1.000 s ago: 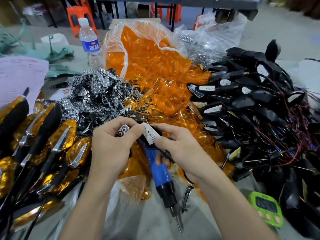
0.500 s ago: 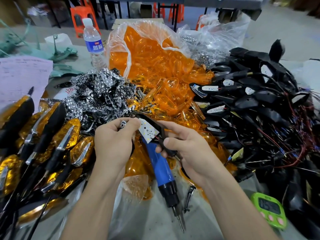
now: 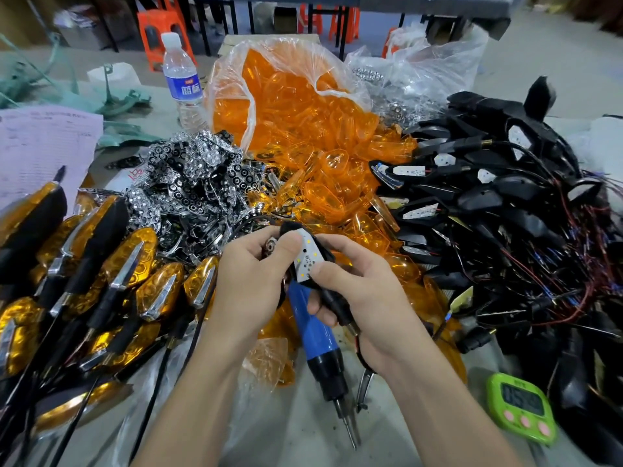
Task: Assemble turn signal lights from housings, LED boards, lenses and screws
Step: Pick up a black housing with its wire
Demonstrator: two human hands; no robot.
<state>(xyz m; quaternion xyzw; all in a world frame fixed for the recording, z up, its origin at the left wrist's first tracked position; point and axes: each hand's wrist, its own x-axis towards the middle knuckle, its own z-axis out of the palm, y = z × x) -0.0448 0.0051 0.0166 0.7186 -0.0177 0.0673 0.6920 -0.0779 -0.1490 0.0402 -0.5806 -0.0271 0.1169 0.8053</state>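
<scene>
Workbench (image 3: 303, 433) heaped with lamp parts; one black housing (image 3: 289, 228) held in both hands, front centre, above a blue screwdriver (image 3: 315, 328).
Left hand (image 3: 249, 284): fingers curled, thumb pressed on the upper end of the white LED board (image 3: 308, 261) seated in the housing. Right hand (image 3: 364, 291): thumb on the board's lower end, fingers wrapped round the housing's stem. Around: finished amber lights (image 3: 111, 264) at left, chrome reflectors (image 3: 195, 183) behind them, bag of orange lenses (image 3: 296, 106) at rear centre, wired black housings (image 3: 505, 203) at right, green timer (image 3: 521, 411) near right, water bottle (image 3: 182, 79) at back.
</scene>
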